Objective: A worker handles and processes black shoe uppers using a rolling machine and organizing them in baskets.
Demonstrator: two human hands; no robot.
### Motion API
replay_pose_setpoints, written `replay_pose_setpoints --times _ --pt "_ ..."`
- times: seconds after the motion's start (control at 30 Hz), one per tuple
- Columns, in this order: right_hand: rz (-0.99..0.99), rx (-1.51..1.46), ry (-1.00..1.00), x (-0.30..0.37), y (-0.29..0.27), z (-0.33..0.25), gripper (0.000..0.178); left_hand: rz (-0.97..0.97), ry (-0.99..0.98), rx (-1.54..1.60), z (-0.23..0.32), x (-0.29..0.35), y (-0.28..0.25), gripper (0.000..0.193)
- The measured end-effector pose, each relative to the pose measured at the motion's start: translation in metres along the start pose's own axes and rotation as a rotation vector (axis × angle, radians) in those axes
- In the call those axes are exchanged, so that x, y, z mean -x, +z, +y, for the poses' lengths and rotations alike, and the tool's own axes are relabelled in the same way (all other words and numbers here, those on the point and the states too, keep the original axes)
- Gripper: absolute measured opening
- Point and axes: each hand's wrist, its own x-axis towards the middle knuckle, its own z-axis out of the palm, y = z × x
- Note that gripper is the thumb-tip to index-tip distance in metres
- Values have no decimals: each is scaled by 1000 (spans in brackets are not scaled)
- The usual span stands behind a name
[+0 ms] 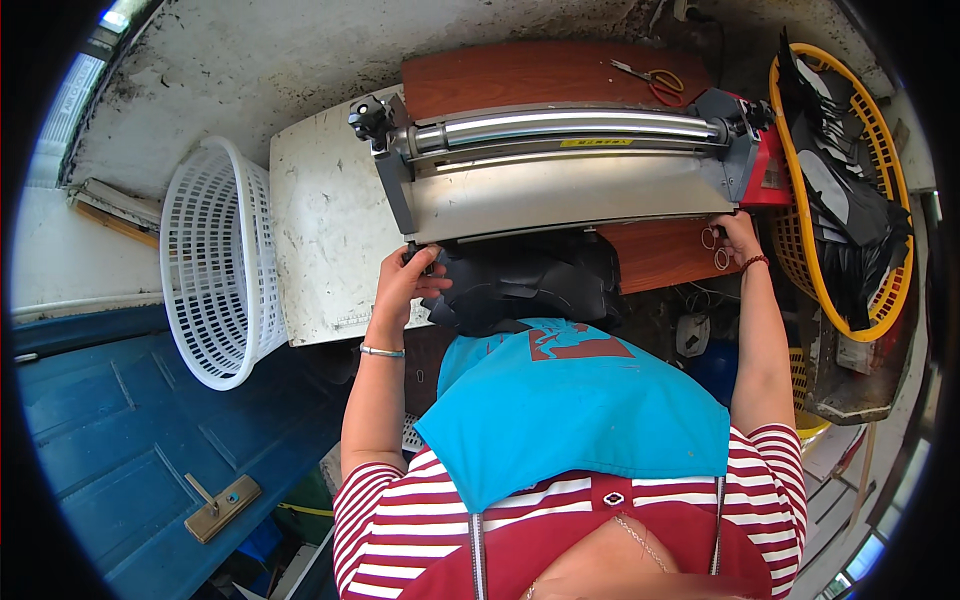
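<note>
A roller machine [560, 190] with a long metal roller and a flat metal feed plate stands in front of me. My left hand [405, 287] is closed at the plate's near left corner, thumb and forefinger around a small black knob [412, 254]. At the near right corner, my right hand [740, 240] has its fingers curled under the edge; what they grip is mostly hidden. Silver ring handles [721, 259], seemingly of scissors, show beside its fingers. Black sheet material [525, 280] lies bunched below the plate, between my hands and my blue apron [600, 410].
A white perforated basket [250, 270] stands tipped at the left, by a blue door [150, 420]. An orange basket [785, 240] with black and grey cut pieces stands at the right. Scissors with orange and red handles [665, 85] lie on the brown board [500, 75] behind the machine.
</note>
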Motion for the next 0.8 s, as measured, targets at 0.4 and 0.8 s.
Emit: replay_pose_setpoints --times 0.4,0.8 --pt "0 -12 23 8 2 -5 10 5 -5 0 -1 -1 0 33" --pt "76 401 -236 -2 -2 6 30 4 -14 -24 1 1 -1 36"
